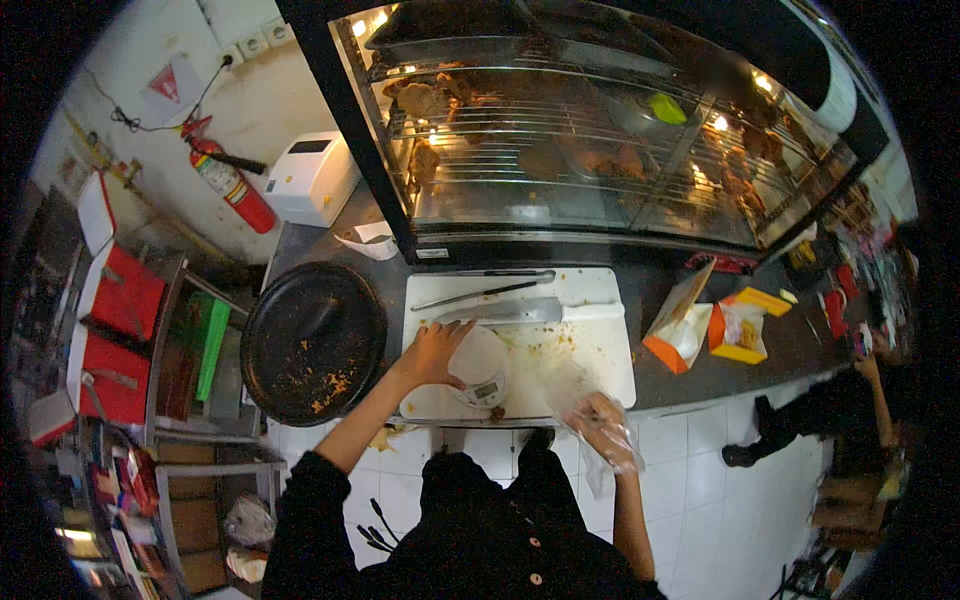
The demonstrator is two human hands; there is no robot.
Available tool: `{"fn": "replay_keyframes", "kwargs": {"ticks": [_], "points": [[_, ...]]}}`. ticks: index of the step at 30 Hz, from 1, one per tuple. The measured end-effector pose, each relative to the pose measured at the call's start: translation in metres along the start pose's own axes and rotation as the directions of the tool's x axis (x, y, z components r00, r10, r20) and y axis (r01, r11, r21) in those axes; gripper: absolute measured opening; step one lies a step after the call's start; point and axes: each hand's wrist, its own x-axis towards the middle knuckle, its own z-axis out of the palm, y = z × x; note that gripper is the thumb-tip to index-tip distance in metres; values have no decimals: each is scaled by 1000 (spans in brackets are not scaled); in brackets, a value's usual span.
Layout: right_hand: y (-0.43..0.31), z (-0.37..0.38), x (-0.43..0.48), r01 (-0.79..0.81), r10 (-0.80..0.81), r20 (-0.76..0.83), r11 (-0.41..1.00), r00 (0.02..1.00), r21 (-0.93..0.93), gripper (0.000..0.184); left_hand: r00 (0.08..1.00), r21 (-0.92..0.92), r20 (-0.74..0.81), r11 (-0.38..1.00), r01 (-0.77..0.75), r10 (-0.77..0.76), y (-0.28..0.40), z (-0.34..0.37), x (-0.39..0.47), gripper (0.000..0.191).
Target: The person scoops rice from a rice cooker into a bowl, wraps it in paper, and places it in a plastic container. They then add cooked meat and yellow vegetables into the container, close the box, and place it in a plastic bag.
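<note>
My left hand point(435, 354) curves around the left side of a round white kitchen scale point(487, 360), thumb and fingers against its edge. The scale has a small display and stands on a white cutting board point(592, 360) scattered with crumbs. Clear plastic point(600, 457), a loose glove or a thin bag, covers my right hand point(598, 422) at the board's front right edge. Its blurred fingers do not show whether they grip anything. Behind the scale lies a broad-bladed knife point(517, 310) with a white handle. Beyond it is a pair of slim tongs point(484, 291).
A dark round pan point(311, 330) with crumbs stands at left. Behind the board rises a lit glass display cabinet point(525, 202) with fried food. Two opened takeaway boxes point(679, 337) sit at right. A white label printer point(311, 176) stands back left. Another person point(832, 405) is far right.
</note>
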Motion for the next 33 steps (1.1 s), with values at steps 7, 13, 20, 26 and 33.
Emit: {"fn": "replay_keyframes", "kwargs": {"ticks": [7,13,20,26,33], "points": [[-7,64,117,524,-505,263,852,822,-1,17,670,-808,-377,581,100,-639,21,6,-46,49],[-23,89,120,562,-517,273,819,811,-120,25,454,-986,-63,-15,-166,-889,3,48,-57,43],[24,64,66,513,-409,396,834,822,-203,41,342,-649,-561,657,383,-754,11,58,-37,46],[26,81,55,654,-560,343,692,754,-307,39,476,-488,-661,814,314,-580,27,2,-19,42],[12,86,58,728,-586,433,544,685,-417,37,491,-364,-791,926,102,-365,28,-80,35,37]]}}
